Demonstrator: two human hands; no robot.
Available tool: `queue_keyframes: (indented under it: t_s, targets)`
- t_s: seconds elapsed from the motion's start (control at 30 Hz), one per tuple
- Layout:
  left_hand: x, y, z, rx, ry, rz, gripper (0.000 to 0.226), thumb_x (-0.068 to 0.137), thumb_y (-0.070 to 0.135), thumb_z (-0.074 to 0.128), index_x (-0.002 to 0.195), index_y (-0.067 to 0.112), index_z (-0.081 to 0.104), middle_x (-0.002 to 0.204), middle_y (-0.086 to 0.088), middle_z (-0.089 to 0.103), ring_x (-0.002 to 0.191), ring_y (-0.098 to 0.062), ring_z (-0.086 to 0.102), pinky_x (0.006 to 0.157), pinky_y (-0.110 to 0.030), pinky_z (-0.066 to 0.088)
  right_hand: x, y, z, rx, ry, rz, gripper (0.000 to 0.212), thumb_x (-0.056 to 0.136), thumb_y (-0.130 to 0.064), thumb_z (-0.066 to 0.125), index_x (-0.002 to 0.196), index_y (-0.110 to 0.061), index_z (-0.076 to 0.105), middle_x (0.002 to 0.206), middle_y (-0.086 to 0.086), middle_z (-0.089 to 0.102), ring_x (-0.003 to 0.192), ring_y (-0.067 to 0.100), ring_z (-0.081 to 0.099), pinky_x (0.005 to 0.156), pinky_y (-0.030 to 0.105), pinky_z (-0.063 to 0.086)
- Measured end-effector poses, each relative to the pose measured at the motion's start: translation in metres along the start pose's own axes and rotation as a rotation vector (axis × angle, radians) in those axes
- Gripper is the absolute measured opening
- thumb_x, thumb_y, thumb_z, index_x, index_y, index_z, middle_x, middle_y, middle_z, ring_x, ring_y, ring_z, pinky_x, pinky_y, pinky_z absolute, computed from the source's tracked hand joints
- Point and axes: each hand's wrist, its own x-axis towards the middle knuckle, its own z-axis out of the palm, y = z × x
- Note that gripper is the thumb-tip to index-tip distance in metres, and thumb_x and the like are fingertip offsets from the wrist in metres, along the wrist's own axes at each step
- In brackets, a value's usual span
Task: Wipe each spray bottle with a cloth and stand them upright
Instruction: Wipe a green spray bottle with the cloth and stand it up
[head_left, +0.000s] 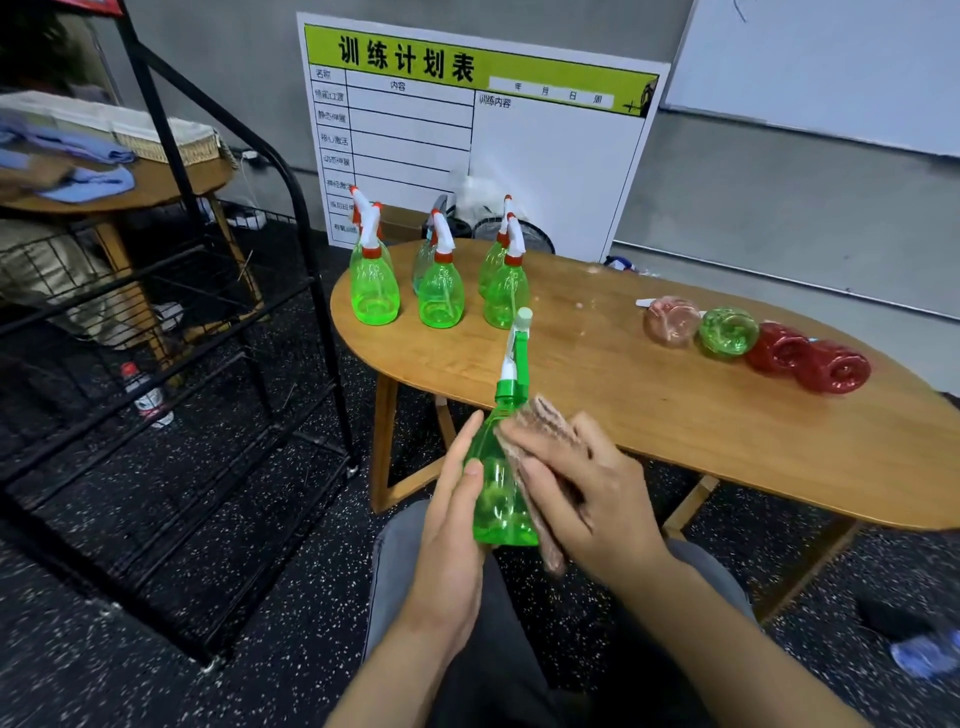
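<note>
Cloth mostly hidden under right hand. Held bottle partly covered by left hand. Upright bottles overlap; back row count unclear. Lying bottles show bases only, heads hidden. Black rack cut by left edge. Blue item at right edge blurred.

Black wire rack, whiteboard chart
</note>
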Motion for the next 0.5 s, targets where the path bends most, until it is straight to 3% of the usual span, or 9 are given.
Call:
queue_keyframes:
  t_s: [0.13,0.23,0.37,0.5]
  targets:
    - [-0.001,0.002,0.001,-0.026,-0.012,-0.036,0.046,0.108,0.03,0.037,0.152,0.032,0.05,0.14,-0.004,0.07,0.132,-0.023,0.065,0.106,-0.032,0.055,-0.019,0.003,-0.007,-0.171,-0.127,-0.422,0.031,0.101,-0.033,0.065,0.131,-0.032,0.072,0.097,-0.002,0.06,0.073,0.01,0.057,0.057,0.024,0.051]
    - [0.0,0.001,0.002,-0.018,-0.001,-0.04,0.045,0.109,0.029,0.036,0.152,0.031,0.05,0.14,-0.004,0.069,0.132,-0.024,0.064,0.108,-0.035,0.052,-0.017,0.005,-0.012,-0.241,-0.165,-0.516,0.031,0.099,-0.034,0.068,0.129,-0.029,0.074,0.089,0.001,0.062,0.07,0.013,0.057,0.054,0.026,0.049]
    - [0.0,0.0,0.003,0.01,0.002,-0.045,0.045,0.109,0.029,0.036,0.151,0.033,0.051,0.142,-0.001,0.068,0.134,-0.022,0.063,0.115,-0.05,0.045,-0.001,0.006,-0.014,-0.106,-0.04,-0.291,0.03,0.107,-0.038,0.054,0.133,-0.033,0.068,0.091,-0.003,0.054,0.069,0.003,0.046,0.058,0.014,0.041]
    - [-0.002,0.002,0.004,0.019,-0.018,-0.04,0.051,0.103,0.033,0.043,0.153,0.03,0.049,0.148,0.003,0.063,0.139,-0.018,0.058,0.121,-0.053,0.039,0.02,0.008,-0.011,0.05,0.032,0.104,0.032,0.104,-0.042,0.054,0.131,-0.036,0.071,0.095,-0.001,0.057,0.078,0.014,0.06,0.062,0.04,0.053]
